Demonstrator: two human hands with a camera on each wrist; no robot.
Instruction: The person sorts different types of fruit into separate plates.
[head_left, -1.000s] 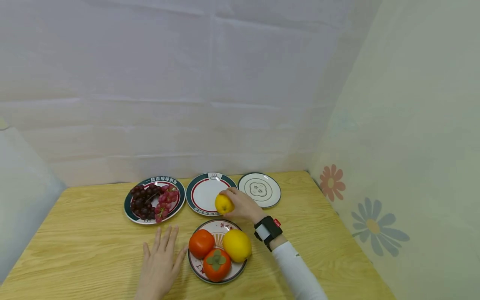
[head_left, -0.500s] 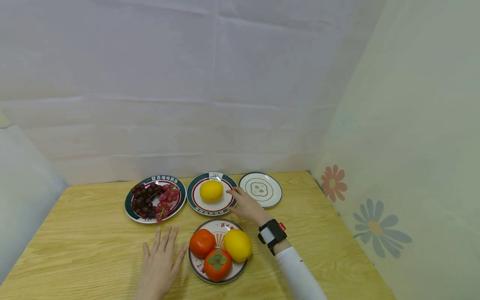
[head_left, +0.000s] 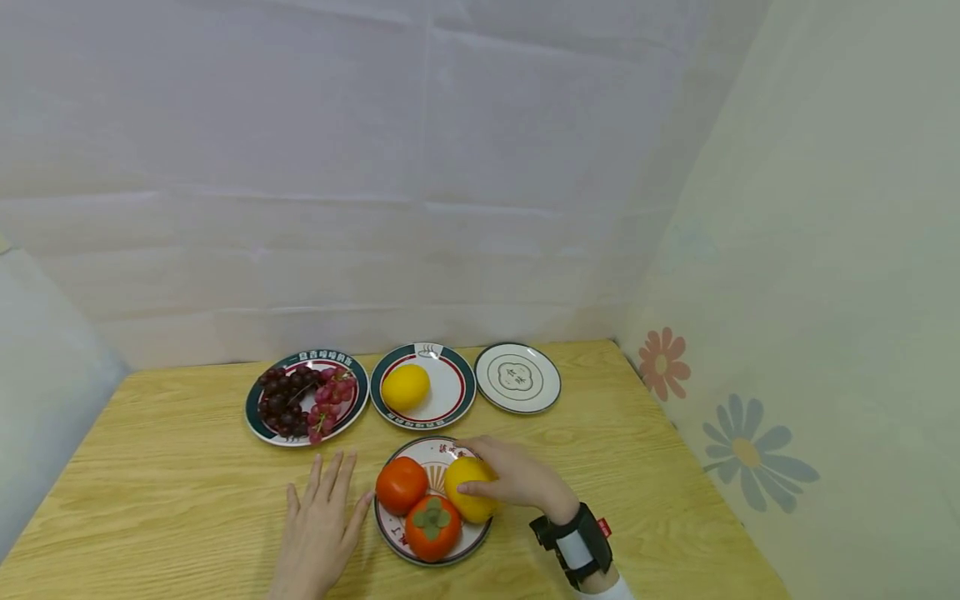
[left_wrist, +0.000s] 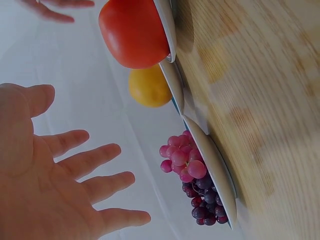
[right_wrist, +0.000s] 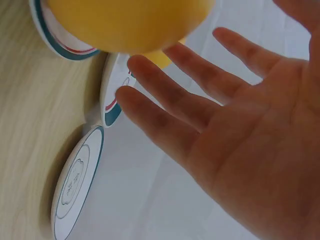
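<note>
Lemon [head_left: 461, 472]: sits on the near plate [head_left: 427, 452] with two orange-red fruits [head_left: 433, 537]. Has left grip [head_left: 321, 525] spread just beside that plate, right grip [head_left: 517, 477] spread about the lemon, thumb in front; cannot tell whether touching. Looks like the start of a pick-up. Likely calls next for curling the fingers, lifting, then setting down beside the second lemon [head_left: 406, 387] on the middle plate [head_left: 447, 392] beyond.

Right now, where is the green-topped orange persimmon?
In the head view, the persimmon sits on the near white plate, lower left of the yellow lemon under the right hand.
</note>
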